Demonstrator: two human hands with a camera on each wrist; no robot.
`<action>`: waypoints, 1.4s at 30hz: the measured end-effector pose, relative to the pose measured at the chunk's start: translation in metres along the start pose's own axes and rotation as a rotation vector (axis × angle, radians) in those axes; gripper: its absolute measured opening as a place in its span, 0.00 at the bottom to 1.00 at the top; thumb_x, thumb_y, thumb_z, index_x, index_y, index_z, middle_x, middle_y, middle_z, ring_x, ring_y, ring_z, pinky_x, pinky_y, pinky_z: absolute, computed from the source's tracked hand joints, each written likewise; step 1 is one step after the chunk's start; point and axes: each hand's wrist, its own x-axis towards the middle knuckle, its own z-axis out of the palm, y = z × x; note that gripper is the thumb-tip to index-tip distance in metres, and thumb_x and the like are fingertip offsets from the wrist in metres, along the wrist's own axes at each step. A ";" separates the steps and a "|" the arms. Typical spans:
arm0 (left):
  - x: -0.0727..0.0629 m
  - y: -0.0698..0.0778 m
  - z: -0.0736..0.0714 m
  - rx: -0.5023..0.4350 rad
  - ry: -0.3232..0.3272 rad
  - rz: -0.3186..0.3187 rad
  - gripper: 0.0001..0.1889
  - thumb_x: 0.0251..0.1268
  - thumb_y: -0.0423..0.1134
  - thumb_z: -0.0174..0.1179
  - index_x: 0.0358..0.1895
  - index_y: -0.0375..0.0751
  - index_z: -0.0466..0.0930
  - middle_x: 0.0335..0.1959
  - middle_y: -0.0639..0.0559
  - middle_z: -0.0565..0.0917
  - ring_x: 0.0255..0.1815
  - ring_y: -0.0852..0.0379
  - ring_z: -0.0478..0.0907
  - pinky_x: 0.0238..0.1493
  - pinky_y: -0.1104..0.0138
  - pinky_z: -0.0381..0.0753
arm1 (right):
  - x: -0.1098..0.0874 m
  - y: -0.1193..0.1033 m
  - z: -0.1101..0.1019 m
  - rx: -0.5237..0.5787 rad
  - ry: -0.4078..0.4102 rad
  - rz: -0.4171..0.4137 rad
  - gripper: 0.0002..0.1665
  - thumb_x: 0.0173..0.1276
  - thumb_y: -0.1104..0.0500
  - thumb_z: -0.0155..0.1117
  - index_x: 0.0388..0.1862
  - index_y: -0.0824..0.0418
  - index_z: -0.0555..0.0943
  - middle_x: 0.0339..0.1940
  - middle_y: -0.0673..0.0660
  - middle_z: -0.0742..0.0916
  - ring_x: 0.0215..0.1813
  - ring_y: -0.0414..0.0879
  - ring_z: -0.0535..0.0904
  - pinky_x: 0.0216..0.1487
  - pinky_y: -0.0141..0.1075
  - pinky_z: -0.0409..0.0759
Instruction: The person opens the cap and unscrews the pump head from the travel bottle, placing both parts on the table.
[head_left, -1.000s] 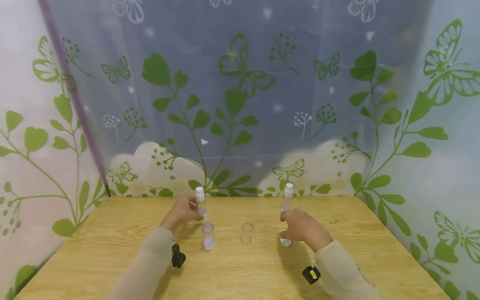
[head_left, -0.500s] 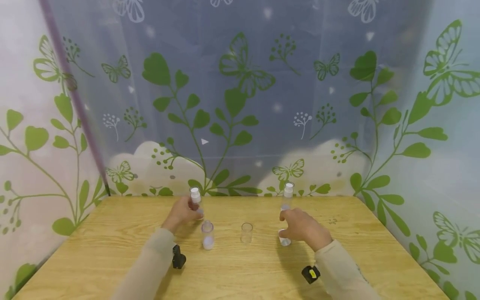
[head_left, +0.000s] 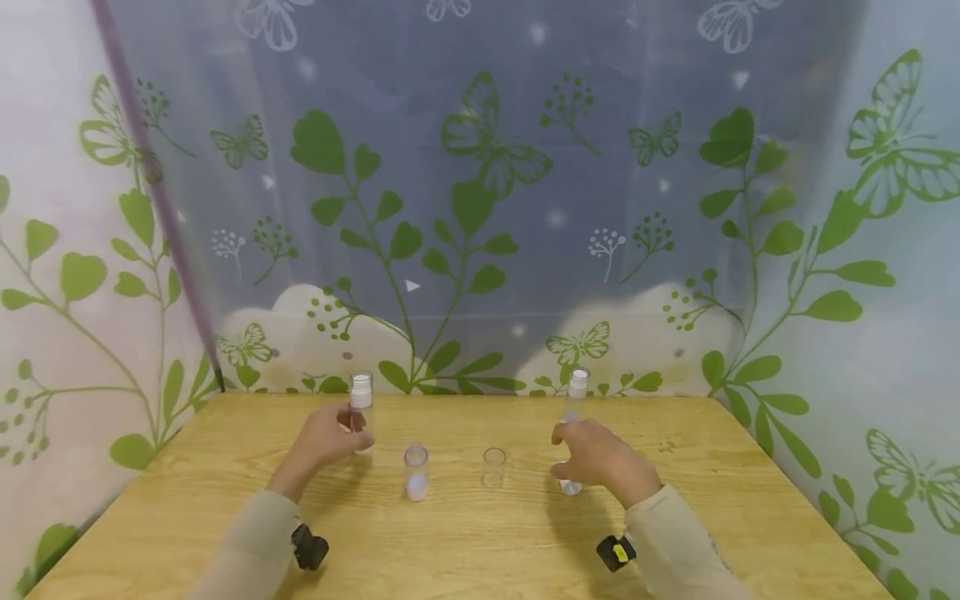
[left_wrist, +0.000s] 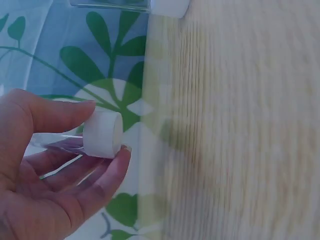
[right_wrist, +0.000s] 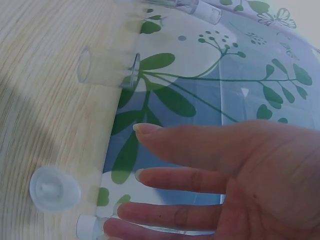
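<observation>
A clear bottle with a white pump top (head_left: 362, 392) stands upright in my left hand (head_left: 326, 437), at the left of the wooden table. In the left wrist view the thumb and fingers pinch it near its white base (left_wrist: 102, 134). My right hand (head_left: 603, 458) holds nothing, its fingers extended in the right wrist view. Close by it is a white round piece with a nub (right_wrist: 55, 190). Just beyond the right hand stands a second clear bottle with a white pump top (head_left: 576, 392), its lower part covered by the fingers in the head view.
Between the hands stand a clear bottle with a purplish rim and white bottom (head_left: 416, 475) and a clear open cylinder (head_left: 494, 468). The wooden table (head_left: 480, 542) ends at a leaf-printed curtain (head_left: 480, 250) behind. Black wrist cameras (head_left: 309, 547) hang under both wrists.
My left hand has carried its pump bottle to the left, away from the purplish-rimmed bottle. The right hand has hardly moved, drifting slightly left.
</observation>
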 end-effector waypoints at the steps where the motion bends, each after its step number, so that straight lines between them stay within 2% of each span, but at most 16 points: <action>1: -0.003 0.001 -0.001 -0.001 0.003 0.007 0.14 0.55 0.39 0.71 0.40 0.34 0.82 0.41 0.41 0.86 0.44 0.46 0.82 0.40 0.57 0.81 | 0.000 -0.001 0.000 0.008 0.001 -0.002 0.24 0.64 0.59 0.77 0.56 0.66 0.82 0.53 0.67 0.87 0.49 0.56 0.85 0.49 0.50 0.84; 4: -0.010 0.005 -0.004 0.013 0.013 0.019 0.18 0.57 0.38 0.72 0.47 0.30 0.83 0.43 0.40 0.87 0.47 0.44 0.84 0.44 0.54 0.85 | -0.002 -0.003 0.001 0.035 0.001 -0.017 0.24 0.64 0.59 0.77 0.55 0.66 0.82 0.50 0.65 0.87 0.47 0.54 0.85 0.46 0.49 0.85; 7: -0.016 0.011 -0.006 0.025 0.030 0.014 0.22 0.56 0.37 0.72 0.52 0.28 0.83 0.42 0.39 0.87 0.47 0.44 0.85 0.43 0.54 0.86 | -0.004 -0.005 0.002 0.055 0.007 -0.032 0.23 0.64 0.58 0.77 0.55 0.66 0.82 0.49 0.65 0.88 0.49 0.56 0.85 0.46 0.50 0.85; 10: -0.022 0.020 -0.008 0.039 0.044 0.017 0.23 0.56 0.36 0.71 0.54 0.27 0.82 0.44 0.37 0.88 0.46 0.42 0.85 0.42 0.54 0.87 | -0.005 -0.006 0.001 0.056 0.017 -0.043 0.22 0.64 0.58 0.77 0.54 0.65 0.82 0.49 0.65 0.88 0.51 0.58 0.85 0.48 0.51 0.85; 13: -0.030 0.028 -0.010 0.041 0.055 0.028 0.22 0.58 0.36 0.71 0.55 0.27 0.82 0.49 0.34 0.88 0.49 0.40 0.86 0.47 0.52 0.87 | -0.007 -0.006 -0.001 0.057 0.025 -0.041 0.22 0.64 0.58 0.76 0.54 0.65 0.82 0.49 0.65 0.88 0.52 0.59 0.84 0.50 0.52 0.84; 16: -0.038 0.037 -0.015 0.024 0.067 0.059 0.22 0.61 0.36 0.70 0.56 0.28 0.82 0.51 0.34 0.88 0.49 0.40 0.87 0.48 0.52 0.88 | -0.009 -0.006 -0.002 0.064 0.025 -0.042 0.22 0.64 0.59 0.76 0.54 0.65 0.82 0.50 0.65 0.88 0.53 0.59 0.84 0.51 0.52 0.84; 18: -0.043 0.042 -0.019 -0.001 0.057 0.089 0.21 0.62 0.35 0.69 0.56 0.28 0.82 0.49 0.35 0.88 0.47 0.42 0.87 0.44 0.55 0.88 | -0.009 -0.007 -0.002 0.069 0.020 -0.046 0.22 0.64 0.59 0.76 0.54 0.65 0.82 0.50 0.66 0.88 0.53 0.60 0.84 0.51 0.53 0.84; 22: -0.054 0.053 -0.027 -0.059 -0.012 0.141 0.19 0.62 0.34 0.69 0.55 0.30 0.83 0.45 0.40 0.88 0.42 0.48 0.88 0.37 0.62 0.88 | -0.010 -0.008 -0.001 0.075 0.008 -0.047 0.22 0.65 0.58 0.76 0.55 0.65 0.82 0.51 0.66 0.88 0.54 0.60 0.84 0.52 0.54 0.84; 29: -0.065 0.074 -0.035 -0.106 -0.226 0.262 0.16 0.60 0.33 0.71 0.50 0.32 0.84 0.45 0.40 0.89 0.43 0.48 0.89 0.40 0.60 0.89 | -0.014 -0.007 -0.001 0.078 0.005 -0.033 0.22 0.65 0.57 0.76 0.55 0.63 0.83 0.50 0.65 0.88 0.54 0.59 0.83 0.53 0.55 0.83; 32: -0.069 0.081 -0.033 -0.099 -0.293 0.280 0.14 0.60 0.32 0.71 0.49 0.33 0.85 0.46 0.41 0.88 0.44 0.48 0.89 0.41 0.61 0.89 | -0.014 -0.007 -0.001 0.083 0.002 -0.038 0.22 0.65 0.56 0.76 0.55 0.63 0.83 0.50 0.65 0.88 0.53 0.59 0.84 0.52 0.54 0.83; 36: -0.074 0.087 -0.023 -0.106 -0.330 0.303 0.13 0.59 0.30 0.71 0.48 0.34 0.86 0.47 0.41 0.88 0.44 0.52 0.88 0.41 0.63 0.89 | -0.015 -0.008 -0.001 0.093 0.001 -0.051 0.22 0.65 0.56 0.76 0.55 0.63 0.83 0.49 0.64 0.87 0.52 0.58 0.84 0.52 0.54 0.83; 42: -0.077 0.095 -0.011 -0.107 -0.379 0.352 0.13 0.58 0.27 0.70 0.47 0.33 0.87 0.42 0.41 0.89 0.39 0.59 0.85 0.37 0.68 0.87 | -0.016 -0.010 0.000 0.094 0.001 -0.056 0.22 0.65 0.56 0.76 0.55 0.63 0.83 0.48 0.63 0.87 0.51 0.57 0.83 0.52 0.54 0.83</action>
